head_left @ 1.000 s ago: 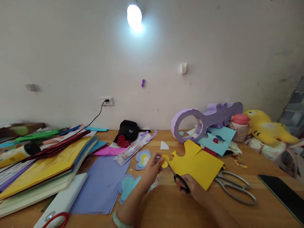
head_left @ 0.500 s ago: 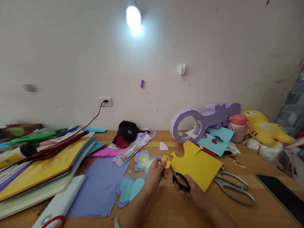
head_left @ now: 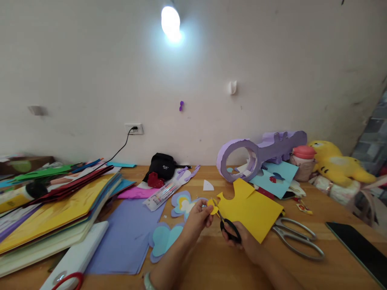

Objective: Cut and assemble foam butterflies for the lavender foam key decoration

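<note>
My left hand (head_left: 198, 219) pinches a small yellow paper cut-out (head_left: 213, 207) just above the wooden table (head_left: 217, 266). My right hand (head_left: 243, 239) grips small black-handled scissors (head_left: 227, 226), whose blades reach up to the cut-out's edge. Right behind them lies a yellow paper sheet (head_left: 252, 210) with curved notches cut from its left edge. A layered purple, blue and yellow butterfly shape (head_left: 182, 202) lies to the left of my left hand, and a light blue butterfly shape (head_left: 163, 239) rests nearer to me.
A stack of coloured sheets (head_left: 51, 209) fills the left. A lilac sheet (head_left: 127, 233), a pen pack (head_left: 163, 192) and a black pouch (head_left: 163, 164) lie mid-table. Large metal scissors (head_left: 298, 237), a purple foam key (head_left: 260, 153), a yellow plush toy (head_left: 338, 163) and a dark tablet (head_left: 359, 247) are on the right.
Over the second my left hand brought the yellow cut-out closer to me and turned it a little; the scissors in my right hand followed. In the last half second little has changed.
</note>
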Tool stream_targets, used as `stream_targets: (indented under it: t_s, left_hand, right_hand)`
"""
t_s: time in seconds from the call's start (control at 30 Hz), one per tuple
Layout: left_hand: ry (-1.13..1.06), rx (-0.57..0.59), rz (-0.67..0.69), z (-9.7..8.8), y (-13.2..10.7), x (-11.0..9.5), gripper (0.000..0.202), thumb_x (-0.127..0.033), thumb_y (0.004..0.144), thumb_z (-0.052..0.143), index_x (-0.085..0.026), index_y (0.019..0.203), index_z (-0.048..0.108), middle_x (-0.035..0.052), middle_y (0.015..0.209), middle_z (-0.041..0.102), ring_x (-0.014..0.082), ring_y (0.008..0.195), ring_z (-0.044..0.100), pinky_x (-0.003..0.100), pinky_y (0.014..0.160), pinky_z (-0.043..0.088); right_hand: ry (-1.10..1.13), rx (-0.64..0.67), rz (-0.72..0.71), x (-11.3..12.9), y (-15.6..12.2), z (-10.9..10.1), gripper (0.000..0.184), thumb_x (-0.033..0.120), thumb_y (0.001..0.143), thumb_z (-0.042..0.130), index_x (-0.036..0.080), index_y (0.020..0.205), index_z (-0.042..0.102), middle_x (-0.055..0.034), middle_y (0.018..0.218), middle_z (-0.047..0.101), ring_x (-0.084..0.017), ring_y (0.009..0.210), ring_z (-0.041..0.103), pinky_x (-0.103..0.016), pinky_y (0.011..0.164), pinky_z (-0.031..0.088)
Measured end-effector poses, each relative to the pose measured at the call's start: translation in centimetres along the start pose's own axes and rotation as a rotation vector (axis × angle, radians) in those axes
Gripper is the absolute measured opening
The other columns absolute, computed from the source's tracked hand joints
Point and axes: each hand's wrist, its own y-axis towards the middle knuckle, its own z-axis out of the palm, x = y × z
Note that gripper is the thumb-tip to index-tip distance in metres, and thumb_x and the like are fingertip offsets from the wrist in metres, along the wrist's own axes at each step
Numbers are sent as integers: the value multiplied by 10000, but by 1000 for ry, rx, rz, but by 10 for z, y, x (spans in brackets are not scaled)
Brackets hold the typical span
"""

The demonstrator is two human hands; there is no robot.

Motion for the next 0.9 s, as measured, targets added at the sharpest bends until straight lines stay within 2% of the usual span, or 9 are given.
stream_targets:
  t_s: [0.13,0.3,0.43,0.57,0.63,0.77,0.9]
  left_hand:
    - [65,18,-30,-4,0,-6,504,-525,562,810,-211,747,461,-96,407,520,37,338,347,182,406,193]
    - [102,-50,-4,-6,0,-10,498,-546,569,804,-200,747,494,-68,514,596,65,399,498,186,441,321]
    - [131,-69,28,-7,2,-7,505,-589,586,779,-195,713,491,-46,551,613,85,440,555,194,456,353]
    - [183,-90,77,-11,5,-6,463,-564,602,773,-192,705,518,-50,552,583,81,443,521,202,466,376]
    - [235,-65,97,-14,6,-8,424,-535,608,771,-190,682,536,-50,547,559,79,447,492,205,462,374]
    - [313,-24,63,-17,7,-12,374,-506,609,755,-201,642,542,-48,529,534,89,448,464,212,435,357]
    - [290,-74,68,-16,6,-13,351,-496,628,734,-207,690,544,-51,545,543,101,468,484,214,444,376]
  right_hand:
    - [-29,33,-22,0,1,-3,620,808,656,540,192,616,490,29,560,432,-84,487,354,-245,461,140]
    - [-71,63,-56,0,5,-6,613,803,661,537,203,568,452,47,516,382,-82,471,318,-257,468,151]
    - [-97,49,-93,1,6,-5,604,791,666,522,208,539,426,37,498,408,-81,455,313,-257,466,174]
    - [-114,69,-111,-1,7,-6,579,770,676,513,216,532,425,46,464,390,-79,427,288,-256,452,196]
    - [-124,76,-108,-1,7,-7,557,749,692,512,221,541,420,52,458,377,-80,422,276,-255,449,205]
    - [-149,80,-123,0,6,-7,506,687,718,516,220,547,424,48,473,388,-86,441,292,-251,459,234]
    - [-126,75,-132,-2,8,-5,492,662,708,541,218,534,424,44,495,393,-92,459,319,-254,476,268]
